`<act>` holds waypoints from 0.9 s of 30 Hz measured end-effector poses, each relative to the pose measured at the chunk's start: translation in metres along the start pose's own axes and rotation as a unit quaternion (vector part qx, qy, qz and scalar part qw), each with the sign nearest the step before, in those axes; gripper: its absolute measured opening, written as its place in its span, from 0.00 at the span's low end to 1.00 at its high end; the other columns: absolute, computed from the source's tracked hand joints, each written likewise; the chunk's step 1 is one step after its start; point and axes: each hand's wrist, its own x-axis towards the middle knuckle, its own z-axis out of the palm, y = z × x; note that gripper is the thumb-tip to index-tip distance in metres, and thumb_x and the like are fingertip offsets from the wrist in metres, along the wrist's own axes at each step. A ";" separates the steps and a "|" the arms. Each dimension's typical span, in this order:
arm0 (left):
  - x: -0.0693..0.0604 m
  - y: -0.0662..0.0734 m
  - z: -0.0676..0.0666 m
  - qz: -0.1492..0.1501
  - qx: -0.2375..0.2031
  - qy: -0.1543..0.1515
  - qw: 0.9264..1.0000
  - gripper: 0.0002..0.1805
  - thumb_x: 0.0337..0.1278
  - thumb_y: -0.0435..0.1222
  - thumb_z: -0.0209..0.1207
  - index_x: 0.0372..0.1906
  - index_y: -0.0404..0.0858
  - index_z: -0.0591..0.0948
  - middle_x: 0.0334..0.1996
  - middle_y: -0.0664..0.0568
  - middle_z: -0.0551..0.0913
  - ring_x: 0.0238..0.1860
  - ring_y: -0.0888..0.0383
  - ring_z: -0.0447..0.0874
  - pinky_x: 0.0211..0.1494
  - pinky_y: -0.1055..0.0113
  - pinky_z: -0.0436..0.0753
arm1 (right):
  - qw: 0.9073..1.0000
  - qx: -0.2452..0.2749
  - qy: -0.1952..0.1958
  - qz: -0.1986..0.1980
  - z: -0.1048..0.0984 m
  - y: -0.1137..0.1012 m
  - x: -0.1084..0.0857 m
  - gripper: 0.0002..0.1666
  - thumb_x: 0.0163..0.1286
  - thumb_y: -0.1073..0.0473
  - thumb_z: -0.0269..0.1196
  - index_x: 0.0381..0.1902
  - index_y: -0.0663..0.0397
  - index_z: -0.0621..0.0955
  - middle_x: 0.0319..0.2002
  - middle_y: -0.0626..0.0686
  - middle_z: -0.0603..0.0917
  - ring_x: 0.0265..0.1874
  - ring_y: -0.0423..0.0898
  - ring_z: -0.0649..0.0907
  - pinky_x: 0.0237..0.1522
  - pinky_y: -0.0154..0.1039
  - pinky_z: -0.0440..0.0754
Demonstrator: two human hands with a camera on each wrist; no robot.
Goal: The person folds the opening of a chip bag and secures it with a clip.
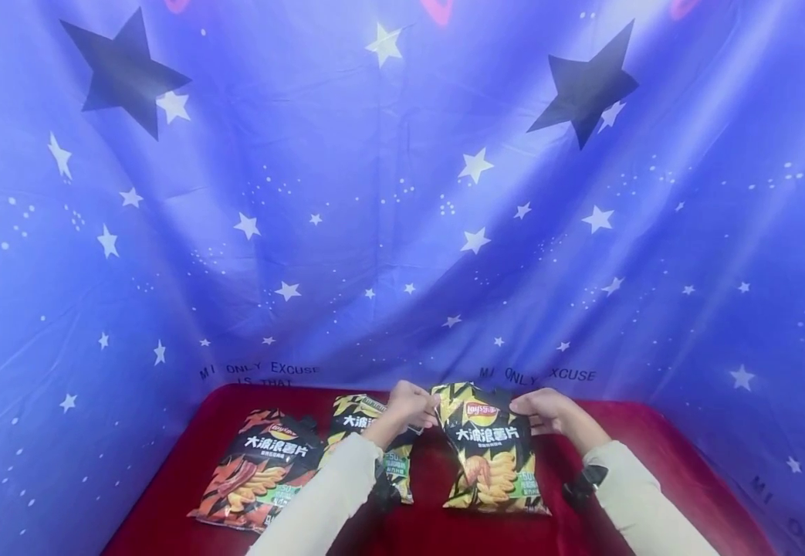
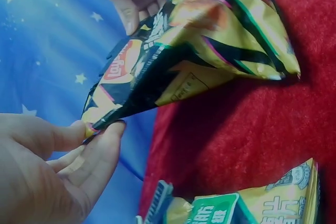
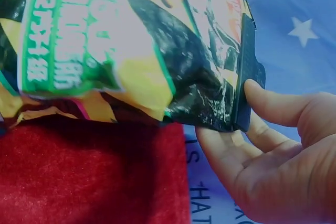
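A yellow-and-black Lay's bag of potato chips [image 1: 488, 463] is held up by its top corners over the red cloth. My left hand [image 1: 412, 405] pinches the top left corner between thumb and fingers, as the left wrist view also shows. At the opposite corner, my right hand [image 1: 548, 409] grips the bag, its thumb against a black bag clip [image 3: 244, 77] that lies along the top edge. Partly behind my left forearm lies a second yellow-and-black chip bag [image 1: 350, 421], with a grey-blue clip [image 2: 157, 200] near it.
A red-and-black chip bag [image 1: 256, 471] lies on the left of the red-covered table [image 1: 166, 463], with a dark clip at its top. Blue star-printed fabric [image 1: 374, 193] hangs behind and at both sides of the table.
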 end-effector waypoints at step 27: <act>0.017 -0.016 0.016 -0.054 0.022 0.024 0.998 0.13 0.66 0.31 0.63 0.42 0.20 0.83 0.31 0.33 0.89 0.25 0.51 0.91 0.33 0.63 0.90 | 0.991 -0.054 0.078 0.099 0.028 0.004 0.021 0.22 0.69 0.67 0.60 0.54 0.80 0.73 0.36 0.68 0.85 0.37 0.59 0.88 0.47 0.56 0.88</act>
